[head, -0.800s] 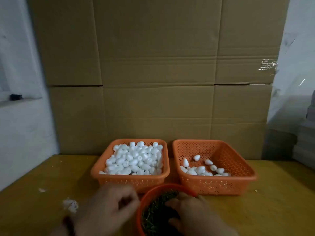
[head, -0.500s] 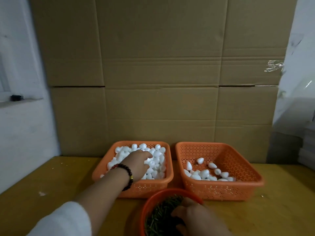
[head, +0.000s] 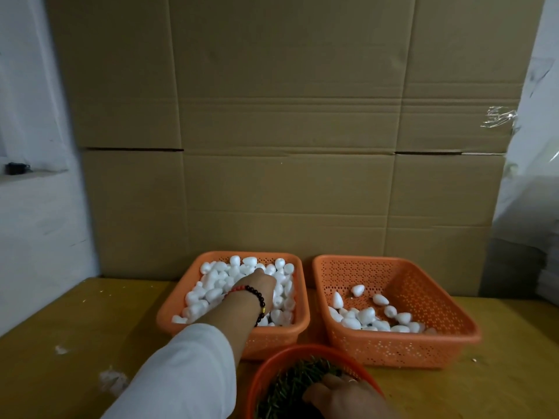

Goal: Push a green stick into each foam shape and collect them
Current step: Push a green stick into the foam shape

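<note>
Head view, places given relative to the round bowl (head: 266,362) at the bottom centre edge.

Left hand (head: 257,287) is reaching up and left of the bowl into the left basket (head: 181,300), which is sitting heaped with white foam shapes (head: 216,282). Fingers are dipping down into the pile, back of the hand facing the camera. Fingertips are buried among the shapes, so I cannot tell whether the left grip is released or grasping one. A beaded bracelet (head: 257,297) is sitting at the wrist, and a white sleeve (head: 187,367) is covering the forearm, crossing the basket's near rim.

Right hand (head: 344,396) is lying inside the bowl on the pile of green sticks (head: 290,385), fingers curling down into them. Whether the right grip is pinching a stick or just resting on the pile cannot be told: the fingertips are hidden. A ring is showing on one finger.

Right basket (head: 423,300) is sitting up and right of the bowl, just beside the left basket, holding a thin scatter of finished foam shapes (head: 366,314) along its near side.

All three containers are resting on the yellow counter (head: 499,373). White foam crumbs (head: 113,381) are lying on it left of the bowl. A cardboard wall (head: 287,131) is standing behind the baskets.
</note>
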The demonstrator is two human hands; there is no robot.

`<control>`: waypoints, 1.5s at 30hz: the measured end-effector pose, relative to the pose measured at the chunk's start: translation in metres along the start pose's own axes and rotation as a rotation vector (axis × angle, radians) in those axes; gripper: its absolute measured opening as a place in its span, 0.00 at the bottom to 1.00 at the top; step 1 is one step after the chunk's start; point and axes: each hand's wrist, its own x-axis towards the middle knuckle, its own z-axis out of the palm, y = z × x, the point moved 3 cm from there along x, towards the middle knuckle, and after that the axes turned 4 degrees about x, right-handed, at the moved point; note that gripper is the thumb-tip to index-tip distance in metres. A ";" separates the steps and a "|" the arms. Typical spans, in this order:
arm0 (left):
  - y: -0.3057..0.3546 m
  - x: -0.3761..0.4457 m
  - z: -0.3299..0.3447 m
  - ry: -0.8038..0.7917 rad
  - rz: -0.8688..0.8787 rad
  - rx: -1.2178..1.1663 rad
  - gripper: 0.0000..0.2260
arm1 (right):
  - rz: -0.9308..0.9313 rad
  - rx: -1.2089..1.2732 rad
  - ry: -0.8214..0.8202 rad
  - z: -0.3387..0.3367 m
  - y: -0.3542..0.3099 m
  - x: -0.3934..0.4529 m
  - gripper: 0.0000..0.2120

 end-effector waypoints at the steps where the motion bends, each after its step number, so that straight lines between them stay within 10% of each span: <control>1: 0.004 0.000 -0.005 0.011 0.015 0.007 0.28 | -0.005 0.001 -0.008 0.000 0.000 0.001 0.19; 7: -0.007 -0.018 -0.026 0.170 0.045 -0.573 0.08 | -0.019 -0.009 0.003 0.001 0.001 0.001 0.19; 16: -0.021 -0.116 -0.025 0.323 0.190 -1.700 0.20 | -0.061 -0.041 0.046 -0.001 0.003 -0.007 0.19; 28: -0.002 -0.172 -0.014 0.211 0.380 -1.758 0.26 | -0.071 0.041 0.105 0.001 0.003 -0.010 0.16; 45: 0.004 -0.173 -0.004 0.090 0.477 -1.797 0.11 | -0.088 0.107 0.111 -0.006 0.003 -0.015 0.15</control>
